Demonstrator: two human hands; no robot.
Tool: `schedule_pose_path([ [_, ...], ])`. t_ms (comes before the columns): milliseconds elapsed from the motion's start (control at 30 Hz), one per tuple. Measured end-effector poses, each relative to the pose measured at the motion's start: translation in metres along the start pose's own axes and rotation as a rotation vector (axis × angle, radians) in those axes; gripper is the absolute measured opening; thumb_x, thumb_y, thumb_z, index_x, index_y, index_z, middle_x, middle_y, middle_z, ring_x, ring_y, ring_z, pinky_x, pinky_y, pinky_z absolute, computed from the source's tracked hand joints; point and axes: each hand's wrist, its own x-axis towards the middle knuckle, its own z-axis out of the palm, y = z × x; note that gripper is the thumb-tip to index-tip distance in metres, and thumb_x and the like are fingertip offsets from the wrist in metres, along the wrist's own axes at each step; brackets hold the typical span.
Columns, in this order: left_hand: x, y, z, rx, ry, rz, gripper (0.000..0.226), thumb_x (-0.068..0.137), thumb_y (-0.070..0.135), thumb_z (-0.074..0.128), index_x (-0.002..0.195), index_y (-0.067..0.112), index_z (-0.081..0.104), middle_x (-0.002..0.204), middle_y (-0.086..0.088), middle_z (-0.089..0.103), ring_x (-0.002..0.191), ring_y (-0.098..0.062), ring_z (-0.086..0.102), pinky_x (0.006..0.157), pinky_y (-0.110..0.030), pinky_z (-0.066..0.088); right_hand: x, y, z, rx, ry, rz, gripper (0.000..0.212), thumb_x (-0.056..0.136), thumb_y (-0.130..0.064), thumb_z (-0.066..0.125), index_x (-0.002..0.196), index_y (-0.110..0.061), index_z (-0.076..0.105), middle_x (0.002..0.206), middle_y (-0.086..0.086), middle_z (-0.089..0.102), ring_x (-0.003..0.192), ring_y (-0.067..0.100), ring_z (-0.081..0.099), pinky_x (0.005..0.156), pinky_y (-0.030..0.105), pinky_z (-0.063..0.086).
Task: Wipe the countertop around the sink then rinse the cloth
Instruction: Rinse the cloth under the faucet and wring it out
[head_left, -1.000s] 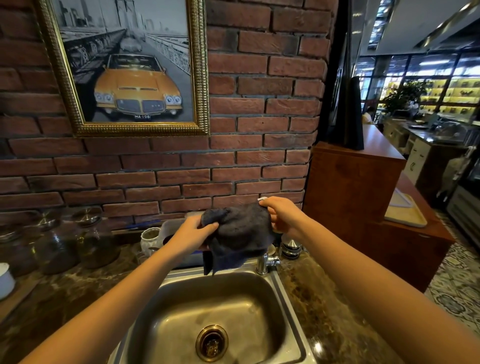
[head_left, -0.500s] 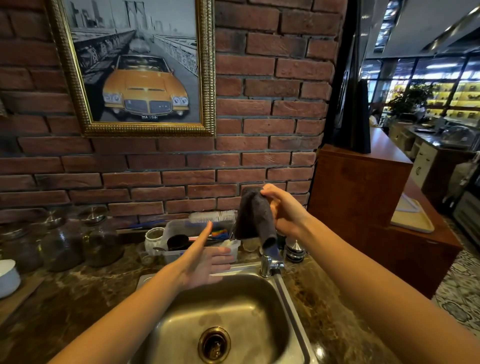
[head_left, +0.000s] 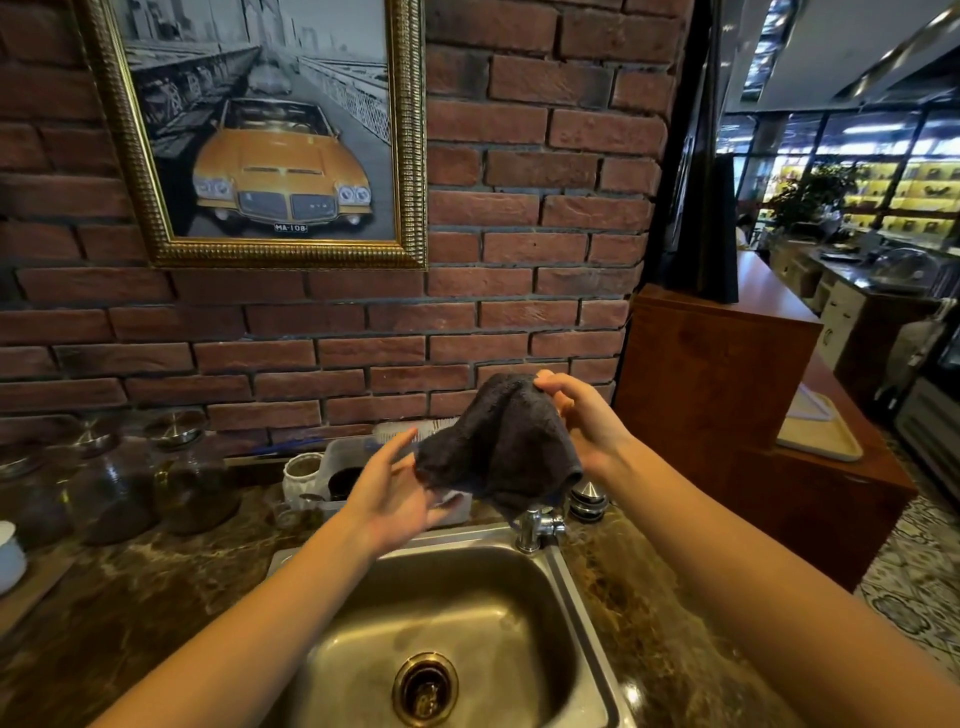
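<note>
A dark grey cloth (head_left: 498, 441) hangs in the air above the back rim of the steel sink (head_left: 566, 587). My right hand (head_left: 584, 421) pinches its top edge between thumb and fingers. My left hand (head_left: 397, 491) is at the cloth's lower left corner, palm up with fingers spread, touching the fabric; whether it grips is unclear. A chrome tap (head_left: 537, 527) stands just below the cloth at the sink's back right corner. The sink basin looks dry, with a brass drain (head_left: 425, 688). Dark marbled countertop (head_left: 649, 613) surrounds the sink.
Behind the sink stand a clear plastic box with a brush (head_left: 358, 462), a white cup (head_left: 302, 475) and stacked metal cones (head_left: 588, 499). Glass jars (head_left: 192, 478) line the left wall. A white bowl (head_left: 9, 553) sits far left. A wooden cabinet (head_left: 727, 415) rises on the right.
The cloth went from bunched between both hands to hanging narrow from my right hand, then spread out again. My left hand let go, dropped, and has come back up to the lower corner.
</note>
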Motion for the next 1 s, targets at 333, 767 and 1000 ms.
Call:
schedule_pose_path([
  [333, 0.000, 0.033, 0.007, 0.743, 0.432, 0.285, 0.016, 0.090, 0.021, 0.063, 0.102, 0.011, 0.060, 0.103, -0.007, 0.061, 0.091, -0.019, 0.057, 0.073, -0.028, 0.048, 0.017, 0.014, -0.026, -0.237, 0.040, 0.008, 0.008, 0.088, -0.027, 0.059, 0.093, -0.020, 0.059, 0.093, 0.003, 0.062, 0.082, 0.014, 0.056, 0.078, 0.031, 0.046],
  [767, 0.006, 0.039, 0.004, 1.690, 0.362, 0.692, 0.037, 0.085, 0.011, 0.067, 0.120, 0.021, 0.064, 0.123, 0.000, 0.063, 0.118, -0.019, 0.053, 0.098, -0.027, 0.038, 0.029, 0.026, -0.040, -0.976, 0.108, -0.387, 0.019, 0.089, -0.010, 0.065, 0.107, -0.012, 0.071, 0.092, -0.004, 0.069, 0.083, 0.005, 0.063, 0.063, 0.012, 0.050],
  [1000, 0.019, 0.028, -0.006, 1.766, 0.450, 0.767, 0.042, 0.083, 0.014, 0.071, 0.124, 0.017, 0.064, 0.123, -0.004, 0.065, 0.118, -0.022, 0.056, 0.102, -0.034, 0.040, 0.042, 0.042, -0.058, -1.348, 0.121, -0.479, 0.036, 0.089, -0.012, 0.065, 0.125, -0.012, 0.063, 0.107, -0.004, 0.064, 0.098, 0.006, 0.059, 0.086, 0.012, 0.043],
])
